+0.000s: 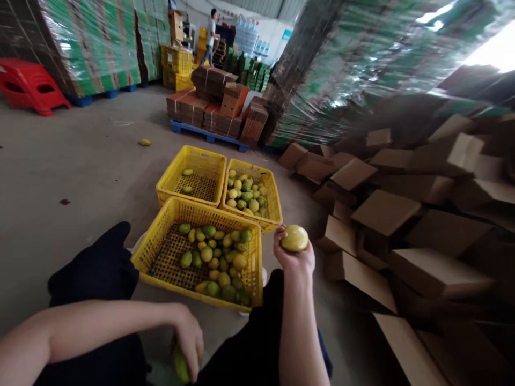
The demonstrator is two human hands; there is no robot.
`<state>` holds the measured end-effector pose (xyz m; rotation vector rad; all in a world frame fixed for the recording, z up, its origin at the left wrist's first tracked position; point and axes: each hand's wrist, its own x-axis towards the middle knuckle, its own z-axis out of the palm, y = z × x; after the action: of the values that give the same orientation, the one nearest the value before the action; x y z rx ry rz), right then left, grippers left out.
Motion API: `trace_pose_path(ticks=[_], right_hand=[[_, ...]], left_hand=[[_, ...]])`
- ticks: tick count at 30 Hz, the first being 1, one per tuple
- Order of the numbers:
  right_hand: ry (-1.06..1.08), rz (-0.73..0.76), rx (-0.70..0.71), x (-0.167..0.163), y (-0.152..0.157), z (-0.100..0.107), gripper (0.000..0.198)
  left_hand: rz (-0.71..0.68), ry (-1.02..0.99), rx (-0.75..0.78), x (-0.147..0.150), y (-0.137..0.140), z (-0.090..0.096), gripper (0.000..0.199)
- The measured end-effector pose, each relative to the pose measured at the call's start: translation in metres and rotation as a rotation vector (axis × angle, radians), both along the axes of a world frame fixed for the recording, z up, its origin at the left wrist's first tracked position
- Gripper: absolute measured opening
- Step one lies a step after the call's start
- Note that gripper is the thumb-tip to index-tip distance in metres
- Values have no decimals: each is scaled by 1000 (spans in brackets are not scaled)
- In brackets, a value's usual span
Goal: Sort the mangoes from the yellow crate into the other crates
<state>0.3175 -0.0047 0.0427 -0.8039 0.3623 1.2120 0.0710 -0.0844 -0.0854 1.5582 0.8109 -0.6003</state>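
My right hand [298, 261] is raised beside the crates with its fingers wrapped round a yellow mango [295, 238]. Low between my knees, my left hand [189, 335] hangs down, closed on a greener mango [182, 366] that it partly hides. A yellow plastic crate [151, 273] stands in front of me, with several green and yellow mangoes [215, 253] heaped mostly toward its right side. Behind it, the right crate [276, 198] holds a pile of mangoes, and the left crate [164, 185] has two mangoes [187, 181] in it.
Many cardboard boxes [386, 212] lie jumbled on the right. Flattened cartons are stacked on a blue pallet [209, 135] beyond the crates. A red stool [34, 86] stands far left. One mango [144, 142] lies on the floor. A person [211, 37] walks in the background.
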Motion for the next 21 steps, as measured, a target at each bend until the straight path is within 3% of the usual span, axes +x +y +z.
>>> trace_pose_path(ticks=[1,2,5,8,10,12,16,19,21], right_hand=[[12,16,-19,0,-3,-1,36],[19,39,-38,-1,-5,-3,35],[2,120,-57,-6,-8,-8,33],[-42,161,-41,-9,-10,-11,32],[-51,171,-37,-9,-11,-13,31],[-43,178,-44,-8,-12,-16,31],[-90,164,-47,-8,-12,-22,36],[-190,219,-2,-16,-12,-28,33],[-243,353,32,-27,-14,-37,27]], left_hand=[[-27,3,-63,-1,9,6,35],[39,3,-17,-2,24,15,37],[530,-136,358,-17,99,49,55],[810,-125,615,-47,167,75,65],[936,2,857,-69,186,81,68],[764,65,933,-82,182,79,67],[237,23,719,-74,144,57,55],[-19,174,669,-60,124,34,50],[-104,226,722,-58,120,22,48]])
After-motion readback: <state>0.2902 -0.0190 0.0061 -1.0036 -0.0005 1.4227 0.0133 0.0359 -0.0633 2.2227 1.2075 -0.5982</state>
